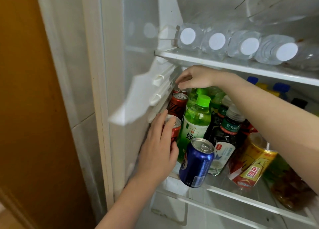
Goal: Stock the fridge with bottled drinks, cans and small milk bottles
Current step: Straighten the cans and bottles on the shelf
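Three red cans run in single file down the left of the middle shelf (221, 190), hard against the fridge wall (155, 97), barely any room on that side; green-capped bottle (196, 123) crowds them from the right; blue can (196, 161) sits right at the shelf's near edge, just beside the left hand (158, 146). That left hand comes up from below, fingers over the top of the near red can (173, 125) and thumb round its side, a firm grasp; middle red can (178, 104) stands untouched behind it. Right hand (195, 78) reaches in from the right over the bottle tops, wrist high, tucked close under the upper shelf (207, 60); its fingertips curl down onto the far red can (180, 91); whether they pinch it or just touch, cannot tell. Water bottles (188, 36) lie on the upper shelf, white caps facing out.
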Available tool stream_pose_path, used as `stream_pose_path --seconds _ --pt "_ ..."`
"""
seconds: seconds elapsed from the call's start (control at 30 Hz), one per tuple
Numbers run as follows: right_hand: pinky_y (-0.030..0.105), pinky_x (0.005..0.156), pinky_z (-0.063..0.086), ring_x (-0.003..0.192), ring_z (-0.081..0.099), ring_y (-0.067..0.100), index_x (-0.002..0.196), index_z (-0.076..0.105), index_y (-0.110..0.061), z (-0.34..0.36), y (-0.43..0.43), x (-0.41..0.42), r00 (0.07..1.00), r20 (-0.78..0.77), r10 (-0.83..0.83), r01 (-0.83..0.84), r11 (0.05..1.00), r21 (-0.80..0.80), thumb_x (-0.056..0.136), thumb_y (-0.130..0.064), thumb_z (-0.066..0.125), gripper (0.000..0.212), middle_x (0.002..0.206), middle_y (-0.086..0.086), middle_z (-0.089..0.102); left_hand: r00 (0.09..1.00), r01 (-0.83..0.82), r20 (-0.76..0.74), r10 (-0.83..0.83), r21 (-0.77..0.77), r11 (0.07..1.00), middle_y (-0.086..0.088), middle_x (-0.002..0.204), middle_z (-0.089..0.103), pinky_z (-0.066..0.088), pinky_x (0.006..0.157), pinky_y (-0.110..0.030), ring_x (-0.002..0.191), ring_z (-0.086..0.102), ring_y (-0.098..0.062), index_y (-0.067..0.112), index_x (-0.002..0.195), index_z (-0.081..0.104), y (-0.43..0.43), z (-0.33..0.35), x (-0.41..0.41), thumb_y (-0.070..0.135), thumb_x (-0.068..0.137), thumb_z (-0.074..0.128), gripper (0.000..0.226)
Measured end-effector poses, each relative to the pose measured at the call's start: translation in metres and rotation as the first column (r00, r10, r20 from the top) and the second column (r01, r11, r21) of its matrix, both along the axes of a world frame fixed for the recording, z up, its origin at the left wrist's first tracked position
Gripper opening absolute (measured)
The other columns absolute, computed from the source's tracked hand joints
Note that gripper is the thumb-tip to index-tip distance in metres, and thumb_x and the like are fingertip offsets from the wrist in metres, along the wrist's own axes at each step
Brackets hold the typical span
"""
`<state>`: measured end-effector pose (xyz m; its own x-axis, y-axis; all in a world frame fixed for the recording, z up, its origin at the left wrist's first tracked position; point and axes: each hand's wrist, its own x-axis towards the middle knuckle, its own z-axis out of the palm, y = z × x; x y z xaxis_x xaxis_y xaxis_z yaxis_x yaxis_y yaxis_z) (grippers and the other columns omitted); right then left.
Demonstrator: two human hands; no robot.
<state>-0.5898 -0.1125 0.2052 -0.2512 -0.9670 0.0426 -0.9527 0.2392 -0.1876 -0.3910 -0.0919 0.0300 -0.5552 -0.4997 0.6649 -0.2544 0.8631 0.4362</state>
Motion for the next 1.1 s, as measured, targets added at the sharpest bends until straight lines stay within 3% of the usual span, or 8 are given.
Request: stream_pose_path --seconds 0.27,0.47,0.67,0.73,0.8,0.9,1.0,1.1 --pt "0.022 0.092 0.038 0.106 0.054 0.006 0.116 0.062 -0.034 0.001 0.061 0.033 0.999 0.048 0.004 0.004 0.987 -0.16 0.088 -0.034 0.061 0.028 0.11 -0.018 0.058 1.0 -0.013 0.003 0.013 -0.008 1.0 -0.002 0.157 0.018 0.013 0.117 -0.03 0.146 0.009 -0.014 0.012 0.145 0.033 0.004 0.012 0.006 0.012 0.088 0.055 0.061" --pt "0.014 0.088 0.037 0.106 0.051 0.001 0.124 0.059 -0.03 -0.005 0.075 0.066 0.987 -0.083 0.137 -0.142 0.988 -0.058 0.082 -0.036 0.068 0.043 0.122 -0.013 0.06 0.986 0.076 -0.152 -0.069 0.037 0.996 0.002 0.152 0.026 0.013 0.111 -0.006 0.14 0.023 -0.006 0.013 0.141 0.038 0.021 0.011 0.029 0.003 0.088 0.056 0.057" --pt "0.031 0.098 0.045 0.113 0.053 0.01 0.135 0.047 -0.027 -0.016 0.06 0.086 0.967 -0.172 0.189 -0.146 0.961 0.235 0.072 -0.038 0.076 0.07 0.125 -0.01 0.057 0.912 -0.03 -0.399 -0.091 -0.287 0.957 -0.016 0.124 0.056 0.037 0.106 -0.023 0.118 0.052 -0.021 0.004 0.119 0.058 0.032 0.033 0.062 -0.001 0.085 0.055 0.034" --pt "0.033 0.095 0.046 0.111 0.054 0.012 0.131 0.051 -0.028 -0.02 0.056 0.089 0.953 -0.22 0.209 -0.142 0.948 0.285 0.07 -0.038 0.078 0.068 0.121 -0.01 0.057 0.875 -0.135 -0.471 -0.108 -0.453 0.881 -0.017 0.116 0.059 0.044 0.1 -0.035 0.111 0.056 -0.03 0.006 0.11 0.057 0.03 0.04 0.07 -0.007 0.083 0.057 0.03" --pt "0.036 0.092 0.048 0.105 0.056 0.014 0.126 0.054 -0.028 -0.023 0.053 0.092 0.946 -0.231 0.227 -0.151 0.94 0.305 0.069 -0.038 0.079 0.063 0.117 -0.01 0.058 0.839 -0.344 -0.544 -0.015 -0.552 0.759 -0.014 0.118 0.055 0.043 0.098 -0.038 0.109 0.052 -0.034 0.009 0.106 0.054 0.023 0.043 0.076 -0.004 0.08 0.063 0.031" --pt "0.037 0.088 0.05 0.096 0.057 0.013 0.124 0.054 -0.029 -0.026 0.049 0.097 0.944 -0.222 0.243 -0.171 0.939 0.299 0.068 -0.036 0.079 0.062 0.111 -0.01 0.059 0.797 -0.49 -0.589 0.135 -0.499 0.715 -0.017 0.127 0.039 0.033 0.105 -0.037 0.114 0.04 -0.038 0.011 0.114 0.049 0.009 0.041 0.081 0.004 0.079 0.064 0.038" --pt "0.035 0.087 0.05 0.097 0.056 0.013 0.129 0.052 -0.026 -0.028 0.046 0.1 0.932 -0.251 0.261 -0.18 0.935 0.307 0.071 -0.035 0.078 0.064 0.112 -0.01 0.058 0.828 -0.436 -0.517 0.215 -0.354 0.827 -0.02 0.138 0.024 0.029 0.11 -0.044 0.127 0.028 -0.039 0.01 0.127 0.036 0.0 0.037 0.082 0.011 0.082 0.063 0.053" --pt "0.026 0.072 0.045 0.078 0.051 0.004 0.126 0.055 -0.022 -0.026 0.044 0.1 0.929 -0.246 0.277 -0.193 0.929 0.315 0.071 -0.034 0.079 0.06 0.088 -0.02 0.052 0.877 -0.325 -0.426 0.224 -0.181 0.928 -0.036 0.139 0.028 0.03 0.106 -0.031 0.127 0.033 -0.04 0.01 0.136 0.026 -0.001 0.033 0.082 0.016 0.086 0.059 0.061"
